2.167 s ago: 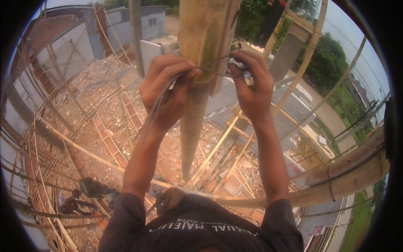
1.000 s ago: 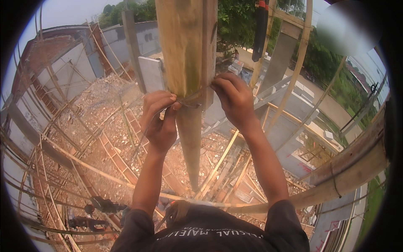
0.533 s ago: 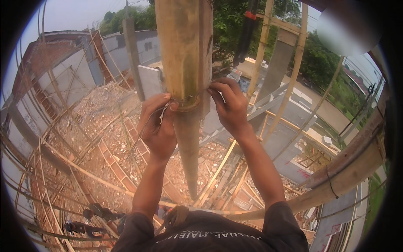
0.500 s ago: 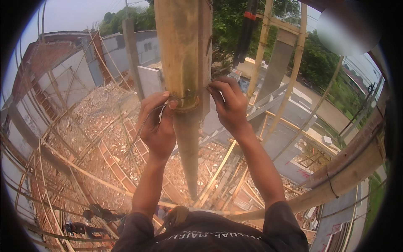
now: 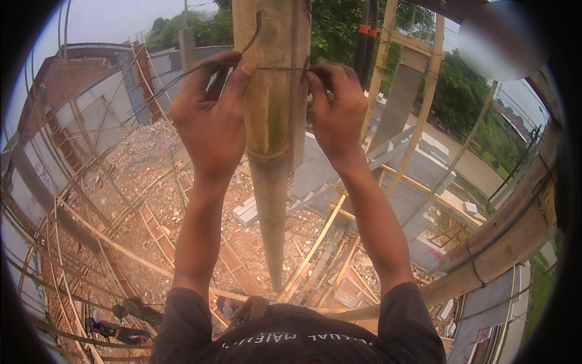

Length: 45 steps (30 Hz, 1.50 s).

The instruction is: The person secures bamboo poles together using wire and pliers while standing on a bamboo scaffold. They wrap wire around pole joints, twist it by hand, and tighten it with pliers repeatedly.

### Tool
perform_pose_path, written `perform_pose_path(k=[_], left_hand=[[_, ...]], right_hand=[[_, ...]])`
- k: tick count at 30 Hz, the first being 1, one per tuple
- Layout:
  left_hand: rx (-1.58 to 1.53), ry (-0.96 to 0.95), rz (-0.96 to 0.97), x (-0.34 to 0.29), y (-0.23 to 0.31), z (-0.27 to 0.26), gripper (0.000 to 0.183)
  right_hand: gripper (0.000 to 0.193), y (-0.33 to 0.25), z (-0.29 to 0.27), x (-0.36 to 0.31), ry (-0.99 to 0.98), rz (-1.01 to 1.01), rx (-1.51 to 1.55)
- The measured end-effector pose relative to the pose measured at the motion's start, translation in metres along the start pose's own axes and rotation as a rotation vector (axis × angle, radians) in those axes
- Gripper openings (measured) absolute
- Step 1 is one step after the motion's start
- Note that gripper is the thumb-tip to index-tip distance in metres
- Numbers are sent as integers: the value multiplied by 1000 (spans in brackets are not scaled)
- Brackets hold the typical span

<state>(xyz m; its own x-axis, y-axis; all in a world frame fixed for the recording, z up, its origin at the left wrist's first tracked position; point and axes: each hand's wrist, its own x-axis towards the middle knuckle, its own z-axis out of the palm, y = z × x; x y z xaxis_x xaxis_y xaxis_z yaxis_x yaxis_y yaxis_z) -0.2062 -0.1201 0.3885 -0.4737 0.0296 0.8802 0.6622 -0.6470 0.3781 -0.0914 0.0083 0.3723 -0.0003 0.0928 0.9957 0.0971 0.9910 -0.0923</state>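
A thick bamboo pole [image 5: 268, 121] stands upright in front of me, against a brownish post [image 5: 299, 115] on its right side. A thin dark wire [image 5: 279, 69] crosses the pole's near face above a ringed joint. My left hand [image 5: 212, 118] pinches this wire at the pole's left edge. From its fingers one bent end rises in front of the pole, and loose strands trail out to the left. At the pole's right edge my right hand [image 5: 341, 109] is closed, thumb against curled fingers, where the wire reaches it. The wire behind the pole is hidden.
Far below lies rubble ground [image 5: 145, 145]. Bamboo scaffolding poles [image 5: 97, 227] run along the left. A thick lashed bamboo beam [image 5: 491, 255] slopes on the right. Grey block walls [image 5: 412, 170] stand beyond. People [image 5: 136, 310] are at the lower left.
Both hands have moved up the pole, from beside the ringed joint to well above it. The wire moved up with them, and its bent end now stands up in front of the pole.
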Motion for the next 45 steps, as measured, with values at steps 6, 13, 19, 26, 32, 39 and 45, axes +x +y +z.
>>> perform_pose_path(k=[6,13,19,26,32,39,45], left_hand=[[143,-19,39,12,14,2,19],[37,-7,6,16,17,3,19],[-79,15,23,11,6,3,17],[-105,17,156,25,1,10,11],[-120,32,222,29,-4,13,11],[-83,-10,356,31,-4,7,10],[-34,-81,347,42,-3,11,12]], right_hand=[[9,5,3,32,51,-8,93],[11,6,3,40,7,-24,45],[12,4,5,40,15,-28,62],[14,0,-9,48,-68,54,111],[16,-77,-55,95,145,-732,-63],[14,-153,-64,129,-585,-865,-721],[14,-167,-65,163,-1081,-659,-779]])
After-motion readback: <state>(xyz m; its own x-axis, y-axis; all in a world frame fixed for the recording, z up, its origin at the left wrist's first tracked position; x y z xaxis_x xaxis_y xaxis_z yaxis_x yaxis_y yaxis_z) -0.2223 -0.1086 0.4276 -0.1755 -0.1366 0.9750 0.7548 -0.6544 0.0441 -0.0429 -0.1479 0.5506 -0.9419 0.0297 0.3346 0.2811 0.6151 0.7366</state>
